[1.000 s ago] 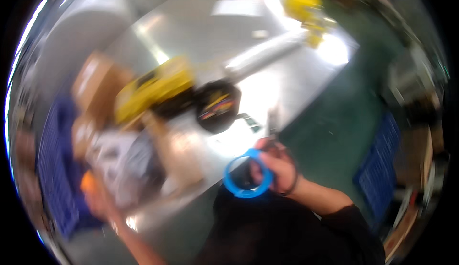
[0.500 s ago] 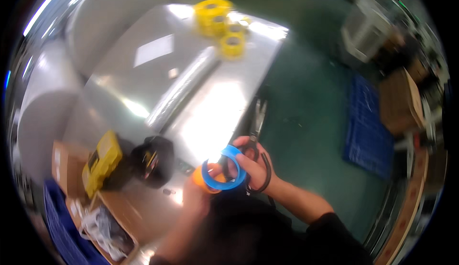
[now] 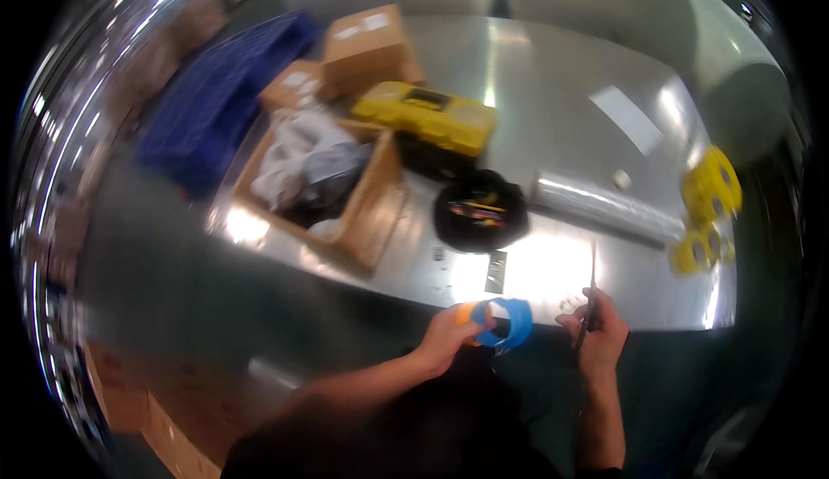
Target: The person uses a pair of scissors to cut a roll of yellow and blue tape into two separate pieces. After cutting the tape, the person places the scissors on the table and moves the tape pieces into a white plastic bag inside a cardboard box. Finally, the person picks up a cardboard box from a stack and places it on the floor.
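Observation:
My left hand [image 3: 447, 337] grips a blue tape roll [image 3: 509, 323] together with an orange roll [image 3: 466, 312] tucked behind it, just off the near edge of the shiny metal table [image 3: 553, 90]. My right hand [image 3: 596, 336] is closed on a pair of scissors [image 3: 591, 293], whose blades point up over the table edge. The two hands are a short way apart, with the blue roll between them.
On the table stand a round black tool pouch [image 3: 479, 211], a yellow tool case [image 3: 425, 116], a clear film roll [image 3: 604, 209], yellow tape rolls [image 3: 708, 207] at the right and an open cardboard box [image 3: 324, 185] of bags. More boxes [image 3: 367, 47] and a blue crate [image 3: 220, 99] stand behind.
The view swung a lot as my head turned. The blue roll went from my right hand to my left hand, alongside the orange roll. My right hand now holds only the scissors.

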`<control>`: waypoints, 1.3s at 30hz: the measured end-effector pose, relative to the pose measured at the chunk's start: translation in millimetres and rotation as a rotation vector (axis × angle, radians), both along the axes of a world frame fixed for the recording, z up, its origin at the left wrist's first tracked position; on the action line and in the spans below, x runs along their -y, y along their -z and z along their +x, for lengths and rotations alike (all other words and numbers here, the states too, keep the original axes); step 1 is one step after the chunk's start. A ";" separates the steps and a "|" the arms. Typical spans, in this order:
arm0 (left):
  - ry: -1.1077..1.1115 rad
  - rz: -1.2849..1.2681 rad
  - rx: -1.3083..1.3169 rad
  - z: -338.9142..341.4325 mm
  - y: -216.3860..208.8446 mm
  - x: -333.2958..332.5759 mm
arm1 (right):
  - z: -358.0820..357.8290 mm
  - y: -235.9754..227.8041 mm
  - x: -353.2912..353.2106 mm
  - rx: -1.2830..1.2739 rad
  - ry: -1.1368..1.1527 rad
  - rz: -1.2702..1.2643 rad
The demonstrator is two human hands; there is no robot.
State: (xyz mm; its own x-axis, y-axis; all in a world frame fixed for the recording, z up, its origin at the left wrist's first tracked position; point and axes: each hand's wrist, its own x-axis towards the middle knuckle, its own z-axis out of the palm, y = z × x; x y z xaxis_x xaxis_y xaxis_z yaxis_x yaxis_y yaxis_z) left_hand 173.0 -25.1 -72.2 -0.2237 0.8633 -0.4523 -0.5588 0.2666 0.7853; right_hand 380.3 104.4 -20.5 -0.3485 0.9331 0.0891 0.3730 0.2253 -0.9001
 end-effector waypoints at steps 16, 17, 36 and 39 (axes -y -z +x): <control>-0.360 -0.250 -0.228 -174.3 51.7 178.8 | -494.6 -44.5 51.5 0.740 -1.455 0.327; -0.347 -0.291 -0.236 -183.1 48.8 185.2 | -506.7 -29.5 54.9 0.759 -1.493 0.309; 0.062 -0.201 -0.444 -215.9 17.4 149.6 | -448.6 -48.9 80.6 0.458 -1.230 0.854; 0.084 -0.131 -0.547 -192.1 0.6 135.4 | -330.1 -64.8 73.5 0.149 -0.957 0.460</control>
State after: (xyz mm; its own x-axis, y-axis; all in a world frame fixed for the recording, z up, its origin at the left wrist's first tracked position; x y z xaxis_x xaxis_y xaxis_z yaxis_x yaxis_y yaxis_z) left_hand -19.1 -160.5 -72.8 -0.3882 0.8330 -0.3944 -0.0527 0.4072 0.9118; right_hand 50.2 30.9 44.3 -0.9537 0.1535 0.2586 -0.0397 0.7881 -0.6142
